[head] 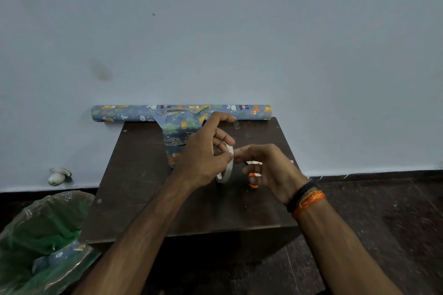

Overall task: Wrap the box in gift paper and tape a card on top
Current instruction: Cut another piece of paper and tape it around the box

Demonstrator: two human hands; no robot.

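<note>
We held the tape roll in our left hand beside the wrapped box, our right hand loose-fingered; a short, clean strip seemed best.

A dark table shows bare surface along its left side and near edge, open to a reaching hand; the wrapped box stands at centre-back, the gift paper roll bars the far edge against the wall; orange-handled scissors occupy the right; a green bag crowds the floor at left.
</note>
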